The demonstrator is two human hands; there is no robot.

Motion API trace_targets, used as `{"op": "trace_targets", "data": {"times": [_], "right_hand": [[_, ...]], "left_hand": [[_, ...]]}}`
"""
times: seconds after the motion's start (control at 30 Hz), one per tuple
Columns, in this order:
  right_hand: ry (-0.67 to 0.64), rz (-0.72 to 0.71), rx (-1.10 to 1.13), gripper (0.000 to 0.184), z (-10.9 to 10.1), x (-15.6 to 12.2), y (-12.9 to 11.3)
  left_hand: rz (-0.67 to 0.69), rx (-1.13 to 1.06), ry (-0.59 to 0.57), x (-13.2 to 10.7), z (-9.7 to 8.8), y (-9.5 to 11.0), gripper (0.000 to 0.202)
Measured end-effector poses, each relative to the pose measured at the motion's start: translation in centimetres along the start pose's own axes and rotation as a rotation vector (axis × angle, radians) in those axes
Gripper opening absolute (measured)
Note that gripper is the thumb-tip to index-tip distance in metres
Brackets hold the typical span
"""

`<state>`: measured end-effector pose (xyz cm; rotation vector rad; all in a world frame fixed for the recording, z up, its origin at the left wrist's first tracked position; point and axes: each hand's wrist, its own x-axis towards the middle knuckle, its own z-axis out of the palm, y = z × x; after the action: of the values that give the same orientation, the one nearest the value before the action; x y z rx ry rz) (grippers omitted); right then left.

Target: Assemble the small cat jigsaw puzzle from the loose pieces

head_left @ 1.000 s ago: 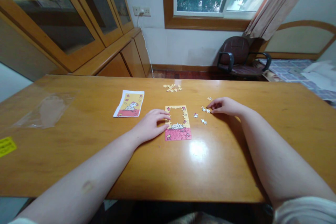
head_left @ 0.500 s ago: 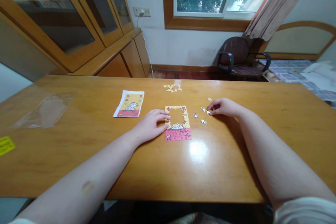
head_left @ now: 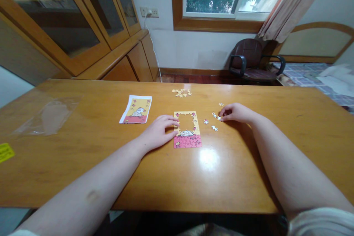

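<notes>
A partly joined jigsaw puzzle (head_left: 188, 142) lies in the middle of the table, yellow at the border and pink at the bottom, with a gap in its centre showing the wood. My left hand (head_left: 160, 131) rests at its left side, fingers spread and the tips on the yellow edge. To the right of the puzzle, my right hand (head_left: 235, 113) is curled, thumb and fingertips closed at a white puzzle piece (head_left: 219, 118) on the table. Around it lie more loose pieces: one with red (head_left: 206, 121), a white one (head_left: 214, 128) and a small pale one (head_left: 221, 104).
A cluster of yellow pieces (head_left: 181, 93) lies near the far edge of the wooden table (head_left: 166, 184). The reference picture (head_left: 136, 110) lies left of the puzzle. Farther left are a clear plastic bag (head_left: 51, 116) and a yellow label (head_left: 6, 152). An armchair (head_left: 250, 59) stands beyond the table.
</notes>
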<state>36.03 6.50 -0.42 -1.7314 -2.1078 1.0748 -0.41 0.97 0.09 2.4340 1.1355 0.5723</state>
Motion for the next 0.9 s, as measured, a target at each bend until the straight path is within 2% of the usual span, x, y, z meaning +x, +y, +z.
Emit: {"op": "trace_targets", "data": {"times": [0.33,0.57,0.9], "right_hand": [[-0.008,0.021,-0.044,0.029,-0.1,-0.3,-0.6],[-0.02,-0.033,0.026,0.042,-0.1,0.0,0.4],[-0.02,-0.023,-0.005,0.031,0.1,0.0,-0.1]], "left_hand": [[-0.012,-0.006,-0.004,-0.1,0.0,0.1,0.024],[-0.012,-0.024,0.013,-0.1,0.0,0.1,0.022],[-0.018,-0.021,0.015,0.0,0.1,0.0,0.021]]}}
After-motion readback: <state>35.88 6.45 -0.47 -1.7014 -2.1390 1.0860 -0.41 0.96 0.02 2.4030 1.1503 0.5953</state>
